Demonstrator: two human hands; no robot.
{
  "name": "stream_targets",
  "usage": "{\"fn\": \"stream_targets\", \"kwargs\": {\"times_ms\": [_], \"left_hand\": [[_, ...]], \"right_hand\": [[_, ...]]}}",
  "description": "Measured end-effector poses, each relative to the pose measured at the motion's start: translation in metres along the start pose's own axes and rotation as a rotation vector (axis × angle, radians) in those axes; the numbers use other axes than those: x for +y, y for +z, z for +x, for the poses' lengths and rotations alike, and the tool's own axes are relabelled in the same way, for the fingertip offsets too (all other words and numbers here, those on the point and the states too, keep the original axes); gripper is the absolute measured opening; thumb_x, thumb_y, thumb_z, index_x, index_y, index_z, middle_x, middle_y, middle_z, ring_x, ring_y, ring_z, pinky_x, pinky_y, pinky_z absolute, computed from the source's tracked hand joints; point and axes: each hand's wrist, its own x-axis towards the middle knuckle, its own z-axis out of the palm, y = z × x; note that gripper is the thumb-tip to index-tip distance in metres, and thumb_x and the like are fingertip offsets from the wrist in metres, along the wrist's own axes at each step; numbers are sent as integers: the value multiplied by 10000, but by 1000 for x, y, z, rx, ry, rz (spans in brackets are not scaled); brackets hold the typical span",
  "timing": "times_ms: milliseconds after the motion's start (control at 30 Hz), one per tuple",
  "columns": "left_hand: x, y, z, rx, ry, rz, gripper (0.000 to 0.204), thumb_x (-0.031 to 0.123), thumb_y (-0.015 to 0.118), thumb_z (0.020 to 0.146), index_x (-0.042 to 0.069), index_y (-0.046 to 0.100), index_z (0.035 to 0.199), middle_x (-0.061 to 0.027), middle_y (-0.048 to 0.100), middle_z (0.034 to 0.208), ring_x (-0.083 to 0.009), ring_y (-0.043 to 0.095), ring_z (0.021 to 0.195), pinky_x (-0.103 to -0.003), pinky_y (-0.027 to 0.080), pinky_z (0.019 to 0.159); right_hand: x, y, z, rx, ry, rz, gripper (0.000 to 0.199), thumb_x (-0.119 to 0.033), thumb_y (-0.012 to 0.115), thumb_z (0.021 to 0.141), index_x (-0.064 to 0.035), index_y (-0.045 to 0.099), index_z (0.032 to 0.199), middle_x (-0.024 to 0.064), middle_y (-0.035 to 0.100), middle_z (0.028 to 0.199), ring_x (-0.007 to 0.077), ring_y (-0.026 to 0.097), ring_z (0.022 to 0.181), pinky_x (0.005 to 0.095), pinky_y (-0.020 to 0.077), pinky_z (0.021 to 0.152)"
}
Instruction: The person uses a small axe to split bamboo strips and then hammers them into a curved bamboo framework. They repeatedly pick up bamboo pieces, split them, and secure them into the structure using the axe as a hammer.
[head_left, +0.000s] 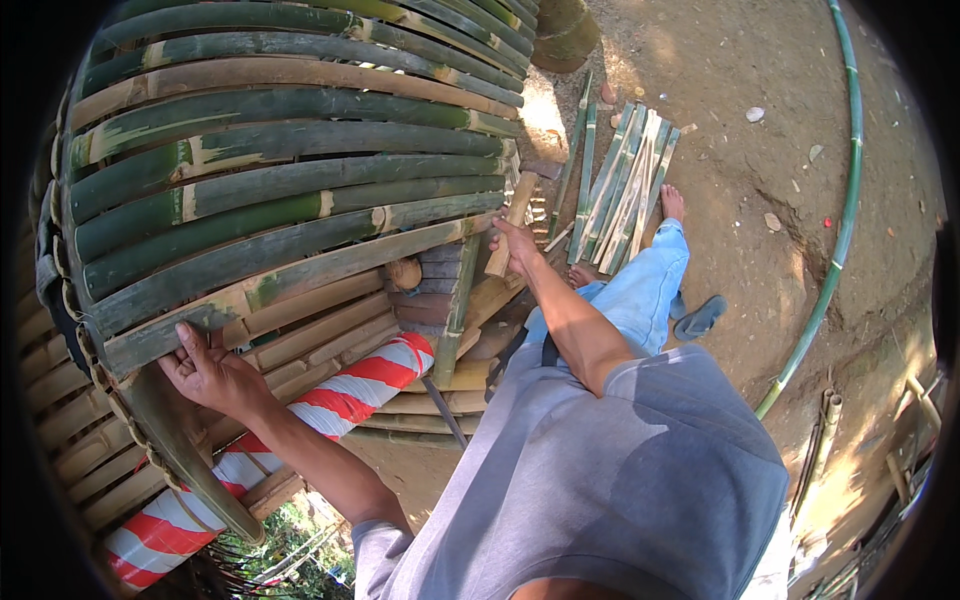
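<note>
My left hand (213, 372) pinches the left end of a split-bamboo slat (330, 262), thumb on top and fingers curled beneath its near edge. The slat lies along the near side of a row of green bamboo slats (300, 135). Over at the slat's right end, my right hand (513, 246) is closed round the wooden handle of a hammer (520, 200). The hammer's dark head points away from me, beside the ends of the slats. Some fingers of my right hand are close to the slat's end; whether they touch it I cannot tell.
Below the slats runs a pole wrapped in red and white (350, 395), near a bamboo post (461, 300). Cut bamboo strips (625, 190) lie on the dirt ground beyond my feet. A long green bamboo pole (840, 240) curves along the right; a sandal (700, 318) lies nearer.
</note>
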Motion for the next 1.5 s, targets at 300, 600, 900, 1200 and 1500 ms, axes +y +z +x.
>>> {"fn": "stream_targets", "kwargs": {"times_ms": [300,600,900,1200,1500], "left_hand": [[4,11,-5,10,8,7,436,154,646,940,-2,468,1307,-114,619,1125,-162,631,972,-321,568,774],[4,7,-7,35,-35,70,345,141,649,938,41,514,1239,-72,636,1077,-124,626,928,-323,577,741],[7,15,-7,35,-18,39,296,137,622,954,45,511,1213,-30,626,1001,-83,594,840,-239,554,660],[9,14,-6,9,-29,-6,334,117,599,961,28,492,1264,-62,637,1068,-105,625,912,-270,584,717],[26,21,-6,18,-76,-101,315,127,590,966,0,469,1227,-138,638,1099,-206,661,929,-319,588,767]], "right_hand": [[3,0,2,21,-21,-48,532,-65,648,899,-108,400,1367,68,501,1027,163,502,633,303,468,477],[6,-6,8,18,-10,-24,484,-73,645,903,-119,434,1337,52,511,963,156,494,621,307,466,486],[-1,0,3,2,52,-55,536,-75,564,951,-180,360,1435,37,505,895,135,488,620,281,462,497],[-4,1,4,-13,76,-64,401,-78,534,967,-172,412,1337,27,496,806,123,484,604,266,456,478],[-4,-1,13,-39,101,-57,80,-139,555,971,-118,504,1029,25,497,715,132,475,558,255,451,477]]}}
